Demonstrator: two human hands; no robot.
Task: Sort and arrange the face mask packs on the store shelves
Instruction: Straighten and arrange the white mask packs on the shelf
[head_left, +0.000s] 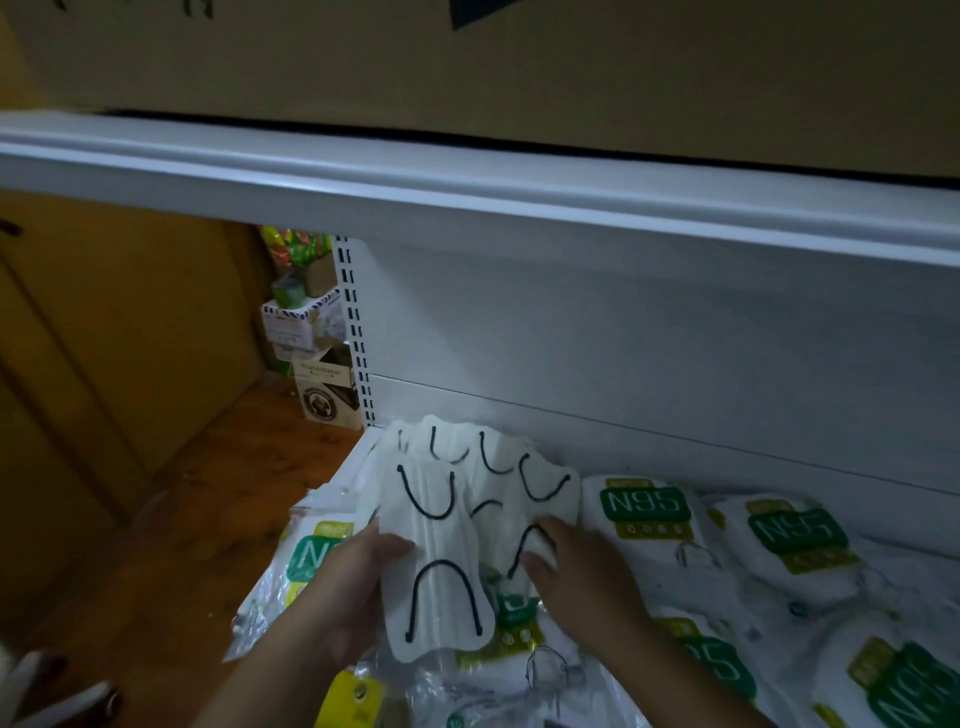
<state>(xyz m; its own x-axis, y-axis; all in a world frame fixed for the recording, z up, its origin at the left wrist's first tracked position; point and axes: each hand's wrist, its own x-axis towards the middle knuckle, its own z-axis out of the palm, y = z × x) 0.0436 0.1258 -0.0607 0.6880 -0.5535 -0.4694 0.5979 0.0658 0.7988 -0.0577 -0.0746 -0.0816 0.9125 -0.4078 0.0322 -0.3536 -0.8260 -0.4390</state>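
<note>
A fan of loose white face masks (441, 525) with black ear loops stands at the left end of the lower shelf. My left hand (345, 587) grips the front mask by its left edge, thumb on its face. My right hand (576, 566) pinches the masks behind it from the right. Clear packs printed with a green N95 label (644, 504) lie flat along the shelf to the right, with more N95 packs (800, 540) further along. Another N95 pack (306, 551) sits under my left hand, partly hidden.
The white upper shelf edge (467, 176) hangs over the work area, with cardboard boxes (519, 62) on it. The shelf back panel (623, 353) is white. Left of the slotted upright (353, 332) are small boxes and a wooden floor (218, 493). A yellow tag (353, 696) lies near the front.
</note>
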